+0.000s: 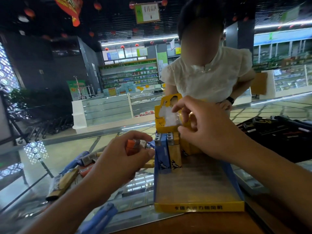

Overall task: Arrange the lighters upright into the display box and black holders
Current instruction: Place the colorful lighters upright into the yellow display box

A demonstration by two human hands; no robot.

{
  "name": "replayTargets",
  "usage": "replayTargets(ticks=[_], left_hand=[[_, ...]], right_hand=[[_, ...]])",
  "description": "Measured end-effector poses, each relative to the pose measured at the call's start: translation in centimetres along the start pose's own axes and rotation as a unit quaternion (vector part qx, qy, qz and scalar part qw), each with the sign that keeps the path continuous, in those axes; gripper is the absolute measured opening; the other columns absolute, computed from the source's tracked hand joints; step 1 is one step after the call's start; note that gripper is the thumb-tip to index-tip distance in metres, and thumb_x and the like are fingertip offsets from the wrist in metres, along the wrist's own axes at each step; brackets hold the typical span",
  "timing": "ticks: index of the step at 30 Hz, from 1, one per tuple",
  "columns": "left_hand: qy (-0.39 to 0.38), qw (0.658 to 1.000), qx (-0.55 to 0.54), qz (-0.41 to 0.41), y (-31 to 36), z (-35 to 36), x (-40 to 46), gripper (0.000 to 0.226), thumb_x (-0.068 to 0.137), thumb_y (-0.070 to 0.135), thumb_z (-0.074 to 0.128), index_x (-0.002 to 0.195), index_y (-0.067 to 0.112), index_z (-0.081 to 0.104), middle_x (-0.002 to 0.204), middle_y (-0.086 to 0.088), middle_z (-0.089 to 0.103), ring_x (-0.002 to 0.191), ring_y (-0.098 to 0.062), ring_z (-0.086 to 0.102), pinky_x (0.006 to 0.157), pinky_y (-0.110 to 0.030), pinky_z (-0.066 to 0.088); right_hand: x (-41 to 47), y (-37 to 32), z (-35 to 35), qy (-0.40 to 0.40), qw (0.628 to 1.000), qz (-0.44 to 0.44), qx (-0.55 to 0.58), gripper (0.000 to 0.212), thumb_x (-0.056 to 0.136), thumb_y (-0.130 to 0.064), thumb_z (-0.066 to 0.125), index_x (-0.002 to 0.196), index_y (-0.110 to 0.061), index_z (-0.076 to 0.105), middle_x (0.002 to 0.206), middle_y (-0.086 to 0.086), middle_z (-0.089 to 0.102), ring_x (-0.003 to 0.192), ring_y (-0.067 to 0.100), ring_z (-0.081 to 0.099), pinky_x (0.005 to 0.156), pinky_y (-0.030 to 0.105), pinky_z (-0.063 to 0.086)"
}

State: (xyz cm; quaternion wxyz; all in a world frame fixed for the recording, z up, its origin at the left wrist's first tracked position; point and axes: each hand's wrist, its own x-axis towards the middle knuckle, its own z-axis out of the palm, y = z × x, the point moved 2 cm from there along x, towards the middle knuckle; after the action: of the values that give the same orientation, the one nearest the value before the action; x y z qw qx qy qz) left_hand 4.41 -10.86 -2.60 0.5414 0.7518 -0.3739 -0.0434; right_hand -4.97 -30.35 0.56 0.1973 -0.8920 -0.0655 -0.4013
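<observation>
**Lighter display, counter stock: current state**

- Display box: open cardboard tray [199, 206] with yellow front lip, blue side walls and a tall yellow printed back card, set on the glass counter top [42, 157]. Front part of the tray floor is bare.
- Standing stock: a blue plastic lighter [164, 154] and a tan wood-look lighter [176, 153] stand upright side by side at the tray's left rear, metal heads up; further yellow lighters stand behind them, partly hidden.
- Left hand [118, 159]: fingers curled round a small bunch of lighters, an orange one [130, 147] foremost, held just beside the tray's left wall.
- Right hand [202, 127]: over the rear of the tray, fingers bent down among the yellow lighters; whether it pinches one cannot be told.
- Loose stock: blue, tan and orange lighters [67, 176] lying flat on the counter, left of the tray.
- Black holders [276, 130]: dark tray at far right, contents unclear.
- Second person in a white blouse [207, 78] stands across the counter.
</observation>
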Motion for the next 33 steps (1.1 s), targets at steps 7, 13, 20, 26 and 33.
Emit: replayTargets(ticks=[7, 13, 20, 26, 33], left_hand=[[-0.085, 0.995, -0.059, 0.008, 0.6, -0.1, -0.4, 0.06, 0.079, -0.002, 0.073, 0.126, 0.03, 0.057, 0.081, 0.002, 0.063, 0.064, -0.01, 0.053, 0.052, -0.021, 0.042], [-0.067, 0.996, 0.037, 0.053, 1.3, 0.0, -0.8, 0.049, 0.085, 0.007, 0.075, 0.119, 0.039, 0.06, 0.087, 0.003, 0.07, 0.077, -0.012, 0.066, 0.07, -0.022, 0.054], [-0.124, 0.99, -0.013, 0.07, 2.4, 0.6, -1.5, 0.055, 0.074, 0.001, 0.081, 0.118, 0.026, 0.058, 0.095, 0.006, 0.074, 0.088, -0.006, 0.072, 0.073, -0.015, 0.054], [-0.086, 0.991, -0.066, 0.083, 1.5, -0.3, -0.7, 0.041, 0.082, 0.02, 0.073, 0.119, 0.031, 0.06, 0.108, -0.002, 0.075, 0.101, -0.02, 0.071, 0.082, -0.032, 0.057], [-0.032, 0.992, -0.056, 0.109, 0.8, -0.8, 0.0, 0.023, 0.077, 0.02, 0.066, 0.097, 0.027, 0.072, 0.097, -0.006, 0.075, 0.09, -0.021, 0.073, 0.075, -0.029, 0.057]], right_hand=[[-0.2, -1.8, 1.2, -0.001, 0.991, -0.034, 0.129, 0.047, 0.081, -0.009, 0.074, 0.121, -0.023, 0.054, 0.076, -0.006, 0.054, 0.053, 0.005, 0.048, 0.05, 0.013, 0.035], [-0.4, -2.5, 2.3, -0.039, 0.989, -0.082, 0.119, 0.024, 0.087, -0.031, 0.075, 0.109, -0.026, 0.068, 0.061, -0.008, 0.054, 0.055, 0.007, 0.053, 0.053, 0.011, 0.035], [-0.6, -3.1, 2.8, -0.08, 0.986, -0.083, 0.123, 0.023, 0.086, -0.038, 0.073, 0.108, -0.033, 0.067, 0.067, -0.005, 0.064, 0.062, 0.011, 0.061, 0.055, 0.019, 0.046], [-0.2, -2.3, 1.9, -0.015, 0.979, -0.021, 0.204, 0.012, 0.087, -0.036, 0.071, 0.088, -0.028, 0.063, 0.074, -0.004, 0.065, 0.065, 0.011, 0.06, 0.058, 0.028, 0.05], [0.1, -0.9, 1.7, -0.017, 0.958, 0.026, 0.286, 0.007, 0.091, -0.019, 0.068, 0.095, -0.017, 0.063, 0.071, 0.002, 0.067, 0.051, 0.009, 0.061, 0.049, 0.018, 0.045]])
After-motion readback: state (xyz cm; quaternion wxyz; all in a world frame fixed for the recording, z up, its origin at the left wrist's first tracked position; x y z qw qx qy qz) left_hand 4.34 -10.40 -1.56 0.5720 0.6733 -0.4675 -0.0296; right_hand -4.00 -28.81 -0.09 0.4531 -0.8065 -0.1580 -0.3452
